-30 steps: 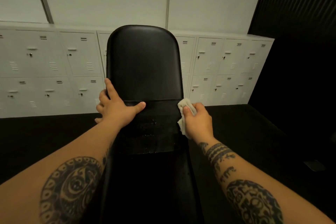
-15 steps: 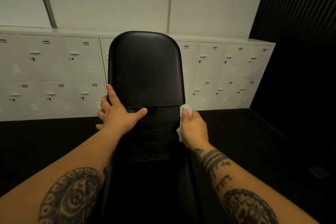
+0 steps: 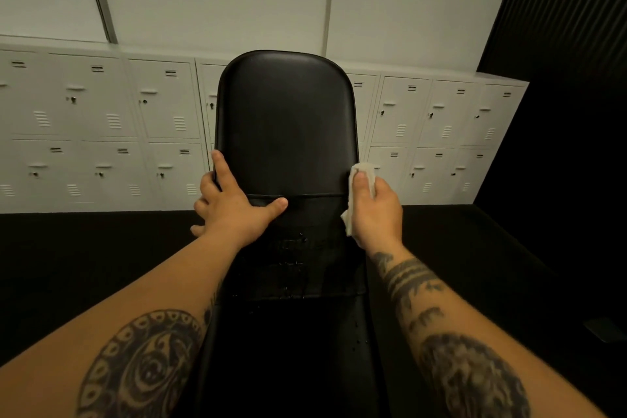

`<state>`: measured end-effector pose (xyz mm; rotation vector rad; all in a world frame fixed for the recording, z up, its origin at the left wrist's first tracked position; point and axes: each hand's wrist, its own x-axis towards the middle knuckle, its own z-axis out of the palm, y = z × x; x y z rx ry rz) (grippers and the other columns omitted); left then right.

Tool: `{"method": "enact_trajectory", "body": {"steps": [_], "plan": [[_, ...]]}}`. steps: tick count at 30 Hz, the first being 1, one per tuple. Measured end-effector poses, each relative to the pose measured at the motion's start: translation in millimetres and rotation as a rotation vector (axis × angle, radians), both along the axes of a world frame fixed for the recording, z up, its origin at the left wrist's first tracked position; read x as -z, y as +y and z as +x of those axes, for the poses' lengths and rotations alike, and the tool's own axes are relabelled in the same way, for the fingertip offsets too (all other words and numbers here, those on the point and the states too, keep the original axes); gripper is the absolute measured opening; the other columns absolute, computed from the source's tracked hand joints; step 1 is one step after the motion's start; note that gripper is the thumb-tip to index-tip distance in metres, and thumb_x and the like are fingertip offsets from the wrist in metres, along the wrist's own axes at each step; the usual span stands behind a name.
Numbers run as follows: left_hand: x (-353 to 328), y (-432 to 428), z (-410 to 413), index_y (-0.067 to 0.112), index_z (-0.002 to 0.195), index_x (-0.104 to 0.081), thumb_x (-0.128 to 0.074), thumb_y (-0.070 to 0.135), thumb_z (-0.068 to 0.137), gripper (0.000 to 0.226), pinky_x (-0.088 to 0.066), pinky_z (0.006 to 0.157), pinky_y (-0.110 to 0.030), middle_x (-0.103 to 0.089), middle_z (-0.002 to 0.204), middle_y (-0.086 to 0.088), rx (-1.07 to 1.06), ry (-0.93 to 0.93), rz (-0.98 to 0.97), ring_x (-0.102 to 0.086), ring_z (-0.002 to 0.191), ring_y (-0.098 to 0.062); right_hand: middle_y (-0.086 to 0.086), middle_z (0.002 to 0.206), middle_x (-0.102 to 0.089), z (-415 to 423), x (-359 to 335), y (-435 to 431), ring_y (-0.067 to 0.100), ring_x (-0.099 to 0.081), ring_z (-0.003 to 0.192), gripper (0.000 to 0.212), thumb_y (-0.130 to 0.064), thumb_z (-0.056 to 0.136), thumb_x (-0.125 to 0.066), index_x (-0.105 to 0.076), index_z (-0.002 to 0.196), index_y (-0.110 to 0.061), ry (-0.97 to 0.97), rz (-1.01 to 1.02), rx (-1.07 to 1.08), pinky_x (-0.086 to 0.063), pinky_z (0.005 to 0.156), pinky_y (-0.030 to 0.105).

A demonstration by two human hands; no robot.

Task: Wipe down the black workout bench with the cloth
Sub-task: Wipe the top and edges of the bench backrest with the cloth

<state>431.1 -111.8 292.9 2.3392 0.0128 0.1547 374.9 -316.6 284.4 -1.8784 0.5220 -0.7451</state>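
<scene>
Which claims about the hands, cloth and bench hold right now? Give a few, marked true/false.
1. The right hand presses the cloth against the bench at its right edge. True.
2. The left hand holds a second cloth. False: it is bare and holds the bench's left edge, thumb lying across the pad.
3. White lockers stand behind the bench. True.
4. The cloth lies spread flat on the middle of the pad. False: it is bunched in the right hand at the side.
</scene>
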Motion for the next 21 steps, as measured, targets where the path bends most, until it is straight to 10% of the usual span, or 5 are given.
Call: {"method": "enact_trajectory", "body": {"steps": [5, 13, 17, 21], "plan": [[1.0, 1.7, 2.1, 0.044, 0.148, 0.033, -0.08, 0.066, 0.07, 0.14, -0.021, 0.114, -0.072, 0.005, 0.166, -0.003, 0.001, -0.007, 0.007, -0.011, 0.149, -0.043, 0.005, 0.137, -0.035, -3.4, 15.9, 18.4, 0.026, -0.039, 0.125, 0.074, -0.062, 0.094, -0.043, -0.01, 0.154, -0.035, 0.191, -0.465, 0.073, -0.035, 0.107, 0.048], [-4.8, 1.8, -2.7, 0.042, 0.15, 0.032, -0.082, 0.062, 0.071, 0.14, -0.022, 0.115, -0.071, 0.004, 0.166, -0.004, 0.024, 0.031, -0.013, -0.014, 0.148, -0.044, 0.002, 0.103, -0.064, 9.8, -7.1, -6.5, 0.021, -0.062, 0.096, 0.026, -0.048, 0.093, -0.055, -0.063, 0.103, -0.025, 0.159, 0.201, -0.04, -0.051, 0.094, 0.042], [-20.5, 15.7, -14.5, 0.041, 0.154, 0.026, -0.08, 0.057, 0.077, 0.132, -0.017, 0.122, -0.061, 0.012, 0.169, -0.003, 0.105, 0.126, -0.116, -0.006, 0.152, -0.043, 0.009, 0.104, -0.064, -21.4, -23.5, -7.2, 0.023, -0.057, 0.088, 0.029, -0.038, 0.1, -0.048, -0.06, 0.101, -0.012, 0.396, 0.021, 0.028, -0.043, 0.078, 0.032], [-27.5, 34.2, -34.5, 0.039, 0.161, 0.005, -0.069, 0.048, 0.092, 0.102, -0.017, 0.122, -0.057, 0.013, 0.17, 0.002, 0.089, 0.012, -0.164, -0.001, 0.154, -0.038, 0.002, 0.095, -0.064, -68.1, -32.7, 17.6, 0.013, -0.059, 0.079, 0.023, -0.041, 0.098, -0.052, -0.063, 0.104, -0.021, 0.101, 0.068, 0.002, -0.042, 0.059, 0.026]]}}
